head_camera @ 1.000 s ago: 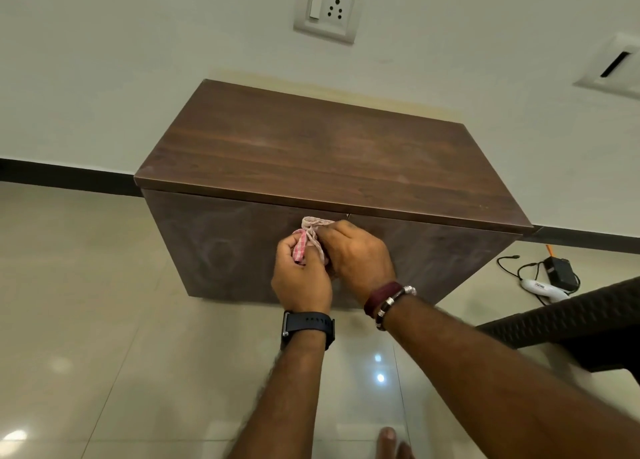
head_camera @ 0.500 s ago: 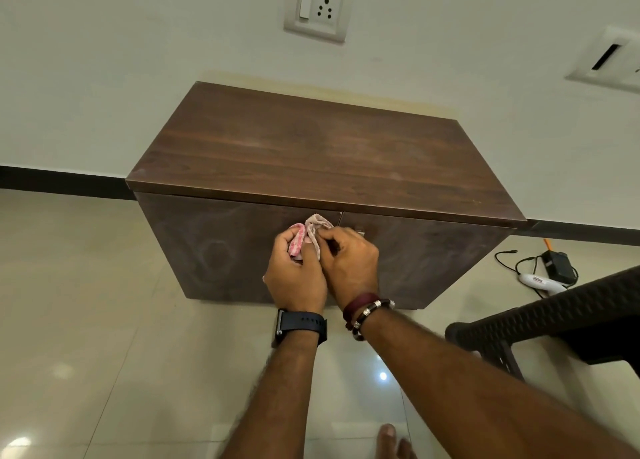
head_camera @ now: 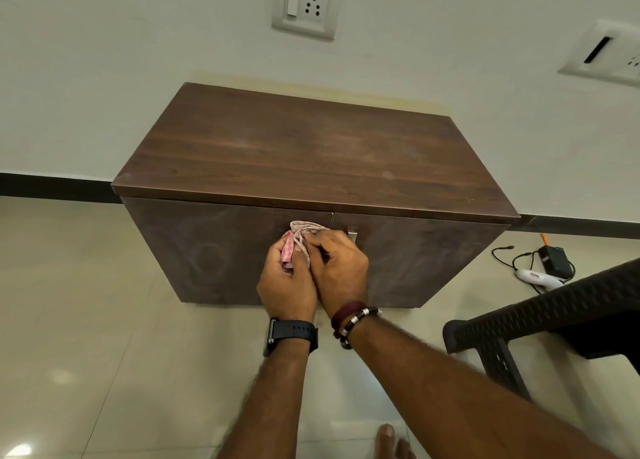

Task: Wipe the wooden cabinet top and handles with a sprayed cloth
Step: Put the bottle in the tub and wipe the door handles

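Wooden cabinet, one cloth, two hands.

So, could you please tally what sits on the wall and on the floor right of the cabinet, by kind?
Wall switch-and-socket plates: 2, one above the cabinet, one at the right edge
Black adapters with cable: 1
White handheld devices: 1
Dark woven chairs: 1
Total: 5

Both hands, left hand and right hand, grip a cloth against the cabinet front, seemingly over its handle
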